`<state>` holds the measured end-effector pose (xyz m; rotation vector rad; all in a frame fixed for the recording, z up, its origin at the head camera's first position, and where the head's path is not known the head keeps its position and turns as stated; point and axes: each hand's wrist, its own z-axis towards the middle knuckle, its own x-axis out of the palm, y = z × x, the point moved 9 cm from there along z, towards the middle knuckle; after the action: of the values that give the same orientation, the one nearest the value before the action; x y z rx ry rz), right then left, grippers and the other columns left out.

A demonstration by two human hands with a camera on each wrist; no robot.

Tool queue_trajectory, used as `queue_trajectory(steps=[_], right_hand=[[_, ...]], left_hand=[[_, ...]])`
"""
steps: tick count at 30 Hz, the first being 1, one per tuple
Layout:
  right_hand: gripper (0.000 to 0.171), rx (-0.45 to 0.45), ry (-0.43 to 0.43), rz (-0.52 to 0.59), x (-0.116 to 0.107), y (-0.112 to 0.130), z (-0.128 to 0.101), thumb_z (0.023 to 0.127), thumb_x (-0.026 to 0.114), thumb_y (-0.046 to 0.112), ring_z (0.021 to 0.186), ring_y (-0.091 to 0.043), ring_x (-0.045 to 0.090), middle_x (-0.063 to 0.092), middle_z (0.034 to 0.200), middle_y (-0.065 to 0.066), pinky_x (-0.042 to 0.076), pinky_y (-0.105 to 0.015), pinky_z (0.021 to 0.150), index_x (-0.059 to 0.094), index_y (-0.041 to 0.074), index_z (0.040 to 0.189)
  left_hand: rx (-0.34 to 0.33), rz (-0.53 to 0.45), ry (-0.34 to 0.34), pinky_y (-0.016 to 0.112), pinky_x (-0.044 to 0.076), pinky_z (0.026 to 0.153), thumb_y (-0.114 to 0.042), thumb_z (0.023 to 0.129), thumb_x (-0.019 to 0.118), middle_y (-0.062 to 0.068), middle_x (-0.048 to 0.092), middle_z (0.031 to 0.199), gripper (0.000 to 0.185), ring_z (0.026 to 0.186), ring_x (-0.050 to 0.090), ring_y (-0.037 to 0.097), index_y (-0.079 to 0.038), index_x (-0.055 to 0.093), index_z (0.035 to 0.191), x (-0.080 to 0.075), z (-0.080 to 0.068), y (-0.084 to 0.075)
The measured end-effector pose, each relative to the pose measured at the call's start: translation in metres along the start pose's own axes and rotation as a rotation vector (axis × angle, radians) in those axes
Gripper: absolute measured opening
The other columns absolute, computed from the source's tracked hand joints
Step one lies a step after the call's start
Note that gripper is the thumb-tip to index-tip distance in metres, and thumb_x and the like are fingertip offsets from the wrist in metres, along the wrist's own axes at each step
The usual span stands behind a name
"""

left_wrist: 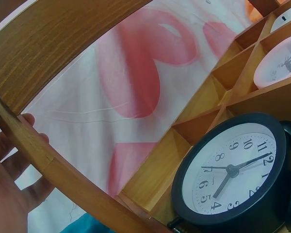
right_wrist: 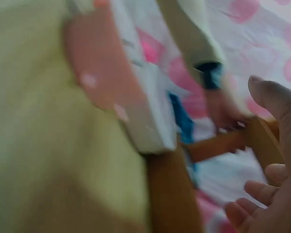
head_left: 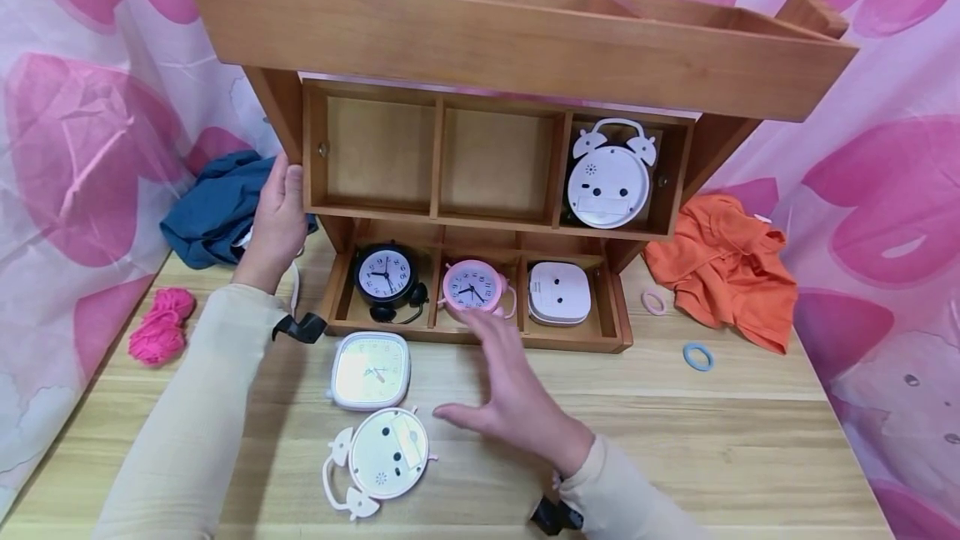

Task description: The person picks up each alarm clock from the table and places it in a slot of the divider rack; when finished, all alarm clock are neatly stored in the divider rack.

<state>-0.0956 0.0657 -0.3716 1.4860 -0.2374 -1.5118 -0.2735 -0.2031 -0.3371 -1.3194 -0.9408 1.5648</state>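
My left hand [head_left: 272, 227] grips the left side post of a tiered wooden rack [head_left: 517, 40]; in the left wrist view its fingers [left_wrist: 39, 191] curl round the wood. Fingers spread, my right hand [head_left: 517, 390] hovers in front of the bottom tier and holds nothing. Closest to its fingertips is a pink alarm clock [head_left: 472, 283] in the middle compartment. A black alarm clock [head_left: 385, 273] sits to its left, a white squarish clock [head_left: 558, 293] to its right, back showing. The middle tier's right compartment holds a white twin-bell alarm clock [head_left: 609, 188], back outward.
On the table before the rack lie a squarish white clock [head_left: 371, 370], face up, and a white twin-bell clock [head_left: 389, 453], back up. Blue cloth [head_left: 213, 211] and pink yarn [head_left: 161, 326] are at left; orange cloth [head_left: 727, 269], a pink ring [head_left: 653, 302] and a blue ring [head_left: 698, 357] at right.
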Motion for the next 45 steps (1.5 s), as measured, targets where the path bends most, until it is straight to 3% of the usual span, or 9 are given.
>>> queue_trajectory(steps=[4, 10, 16, 21, 29, 37, 41, 45], right_hand=[[0.114, 0.061, 0.144, 0.024, 0.041, -0.006, -0.012, 0.068, 0.087, 0.050, 0.143, -0.020, 0.029, 0.030, 0.157, -0.006, 0.034, -0.045, 0.117, 0.022, 0.017, 0.156], [0.109, 0.015, 0.254, -0.074, 0.083, -0.004, -0.027, 0.069, 0.080, 0.063, 0.138, -0.019, 0.031, 0.037, 0.151, -0.002, 0.032, -0.044, 0.115, 0.029, 0.013, 0.152], [0.111, -0.006, 0.312, -0.109, 0.103, 0.001, -0.032, 0.066, 0.082, 0.065, 0.135, -0.017, 0.031, 0.038, 0.147, 0.002, 0.034, -0.042, 0.108, 0.028, 0.018, 0.151], [0.108, -0.001, 0.354, -0.110, 0.111, 0.005, -0.034, 0.065, 0.082, 0.066, 0.132, -0.014, 0.031, 0.037, 0.145, 0.006, 0.034, -0.031, 0.100, 0.029, 0.023, 0.149], [0.100, 0.022, 0.378, -0.106, 0.113, 0.004, -0.034, 0.070, 0.080, 0.062, 0.129, -0.009, 0.035, 0.041, 0.142, 0.012, 0.037, -0.028, 0.100, 0.029, 0.027, 0.148], [0.098, 0.021, 0.345, -0.086, 0.102, 0.005, -0.037, 0.068, 0.084, 0.058, 0.128, -0.009, 0.037, 0.046, 0.139, 0.013, 0.039, -0.032, 0.106, 0.035, 0.024, 0.146], [0.100, 0.022, 0.263, -0.038, 0.082, 0.006, -0.035, 0.066, 0.087, 0.053, 0.129, -0.011, 0.038, 0.047, 0.140, 0.010, 0.042, -0.036, 0.108, 0.038, 0.020, 0.146], [0.102, 0.025, 0.120, 0.020, 0.047, 0.008, -0.024, 0.060, 0.093, 0.041, 0.129, -0.014, 0.039, 0.048, 0.141, 0.005, 0.043, -0.042, 0.107, 0.042, 0.015, 0.145]], left_hand=[[0.007, -0.005, -0.003, 0.060, 0.021, 0.119, -0.047, 0.106, 0.024, 0.000, 0.020, 0.165, 0.054, 0.151, 0.022, 0.032, -0.034, 0.015, 0.158, 0.000, 0.000, 0.000], [0.006, -0.003, -0.002, 0.060, 0.021, 0.119, -0.048, 0.106, 0.024, -0.001, 0.019, 0.165, 0.054, 0.151, 0.021, 0.032, -0.036, 0.014, 0.158, 0.001, 0.000, 0.000], [0.004, -0.004, -0.004, 0.060, 0.021, 0.118, -0.047, 0.106, 0.024, 0.000, 0.020, 0.165, 0.055, 0.151, 0.022, 0.033, -0.034, 0.015, 0.158, 0.000, 0.000, 0.001], [-0.006, -0.002, -0.004, 0.060, 0.022, 0.118, -0.048, 0.105, 0.024, -0.001, 0.020, 0.165, 0.055, 0.151, 0.022, 0.033, -0.035, 0.014, 0.158, 0.000, 0.000, 0.002], [-0.015, 0.001, 0.000, 0.060, 0.022, 0.118, -0.049, 0.105, 0.024, -0.002, 0.018, 0.165, 0.056, 0.151, 0.021, 0.032, -0.035, 0.013, 0.158, 0.000, 0.000, 0.003], [-0.020, 0.002, 0.005, 0.061, 0.022, 0.118, -0.049, 0.105, 0.024, -0.002, 0.018, 0.165, 0.056, 0.151, 0.021, 0.032, -0.035, 0.012, 0.158, 0.001, 0.000, 0.002], [-0.020, 0.005, 0.004, 0.062, 0.022, 0.117, -0.049, 0.105, 0.024, -0.002, 0.018, 0.165, 0.056, 0.151, 0.021, 0.033, -0.035, 0.012, 0.158, 0.001, 0.000, 0.001], [-0.021, 0.004, 0.004, 0.062, 0.022, 0.117, -0.050, 0.105, 0.024, -0.002, 0.018, 0.165, 0.055, 0.151, 0.020, 0.032, -0.036, 0.013, 0.157, 0.001, -0.001, 0.001]])
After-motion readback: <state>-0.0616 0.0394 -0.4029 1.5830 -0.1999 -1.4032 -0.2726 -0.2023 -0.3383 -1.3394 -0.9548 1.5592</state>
